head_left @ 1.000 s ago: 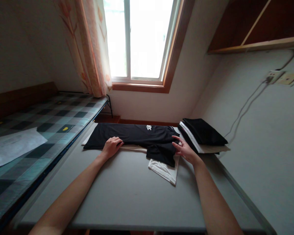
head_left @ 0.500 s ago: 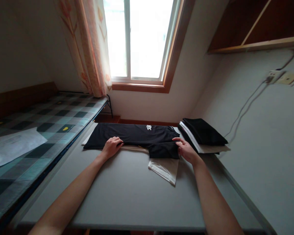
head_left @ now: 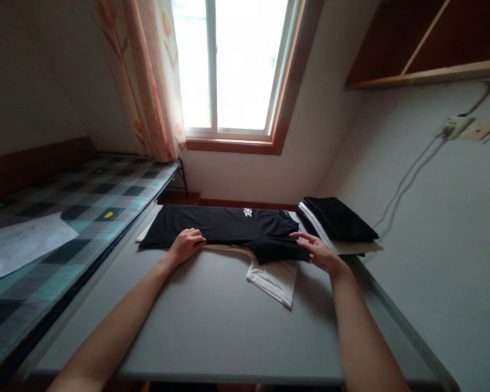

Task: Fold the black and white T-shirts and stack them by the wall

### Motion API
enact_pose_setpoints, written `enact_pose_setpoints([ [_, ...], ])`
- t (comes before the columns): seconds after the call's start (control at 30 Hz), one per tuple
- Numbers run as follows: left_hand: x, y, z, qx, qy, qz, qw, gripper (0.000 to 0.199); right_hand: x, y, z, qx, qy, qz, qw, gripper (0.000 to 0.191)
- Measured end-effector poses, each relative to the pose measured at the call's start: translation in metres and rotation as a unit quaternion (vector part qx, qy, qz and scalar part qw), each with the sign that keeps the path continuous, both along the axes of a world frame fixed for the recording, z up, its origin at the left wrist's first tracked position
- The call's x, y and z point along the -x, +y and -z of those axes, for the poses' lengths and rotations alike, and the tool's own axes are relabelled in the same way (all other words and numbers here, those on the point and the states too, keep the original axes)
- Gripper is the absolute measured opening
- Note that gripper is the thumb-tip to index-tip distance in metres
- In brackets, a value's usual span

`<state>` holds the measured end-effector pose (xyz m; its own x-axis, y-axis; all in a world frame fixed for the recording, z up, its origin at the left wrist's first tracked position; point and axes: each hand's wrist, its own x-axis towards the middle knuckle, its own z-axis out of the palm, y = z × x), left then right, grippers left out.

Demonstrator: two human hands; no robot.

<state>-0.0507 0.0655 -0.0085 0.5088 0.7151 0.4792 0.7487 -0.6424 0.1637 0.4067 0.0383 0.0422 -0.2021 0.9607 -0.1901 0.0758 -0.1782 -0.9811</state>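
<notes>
A black T-shirt (head_left: 216, 223) with white lettering lies folded lengthwise across the grey table (head_left: 228, 326), its collar to the right and a sleeve pointing towards me. Beneath it is a white garment (head_left: 275, 280), whose sleeve sticks out on my side. My left hand (head_left: 188, 243) rests with curled fingers on the black shirt's near edge, left of centre. At the sleeve's right edge, my right hand (head_left: 320, 253) grips the black cloth low down, the upper fingers stretched out above it. Its thumb is partly hidden.
A stack of folded black and white clothes (head_left: 338, 218) sits at the table's far right, close beside my right hand. To the left is a bed with a checked mattress (head_left: 118, 185) and papers (head_left: 32, 242). A cable (head_left: 404, 179) hangs along the right wall.
My right hand has moved slightly right, drawing the black sleeve with it, so more of the white garment shows below. My left hand stays in place.
</notes>
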Motion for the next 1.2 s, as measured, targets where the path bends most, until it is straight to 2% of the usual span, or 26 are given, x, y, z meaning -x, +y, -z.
enact_pose_setpoints([
  [0.07,0.002,0.0,-0.002,-0.001,0.015,0.016,1.0,0.021,-0.003,0.001,0.0,-0.001,0.003,0.03,1.0,0.045],
  [0.2,0.0,-0.004,-0.007,-0.009,0.053,0.025,0.998,0.021,0.0,0.005,0.003,-0.003,0.025,0.035,0.999,0.039],
  [0.3,-0.009,-0.008,-0.009,-0.014,0.059,0.028,0.998,0.02,0.003,0.006,0.005,-0.004,0.057,0.032,0.998,0.039],
  [0.53,-0.032,-0.014,-0.009,-0.016,0.058,0.04,0.997,0.033,0.005,0.007,0.011,-0.012,0.091,0.047,0.995,0.034],
  [0.63,-0.033,-0.015,-0.01,-0.013,0.064,0.028,0.997,0.028,0.011,0.009,0.013,-0.055,0.102,0.045,0.992,0.04],
  [0.73,-0.031,-0.015,-0.011,-0.017,0.053,0.011,0.998,0.027,0.018,0.013,0.015,-0.129,0.063,0.086,0.986,0.043],
  [0.87,-0.031,-0.016,-0.013,-0.019,0.044,0.019,0.999,0.028,0.02,0.019,0.017,-0.237,-0.045,0.175,0.955,0.031],
  [0.97,-0.033,-0.017,-0.013,-0.002,0.069,0.049,0.996,0.025,0.014,0.022,0.018,-0.296,-0.093,0.203,0.929,0.028],
  [1.07,-0.036,-0.019,-0.013,0.008,0.084,0.045,0.995,0.021,0.012,0.022,0.018,-0.338,-0.104,0.198,0.914,0.029],
  [1.2,-0.044,-0.022,-0.012,0.007,0.065,0.044,0.997,0.019,0.016,0.017,0.015,-0.31,-0.092,0.123,0.938,0.031],
])
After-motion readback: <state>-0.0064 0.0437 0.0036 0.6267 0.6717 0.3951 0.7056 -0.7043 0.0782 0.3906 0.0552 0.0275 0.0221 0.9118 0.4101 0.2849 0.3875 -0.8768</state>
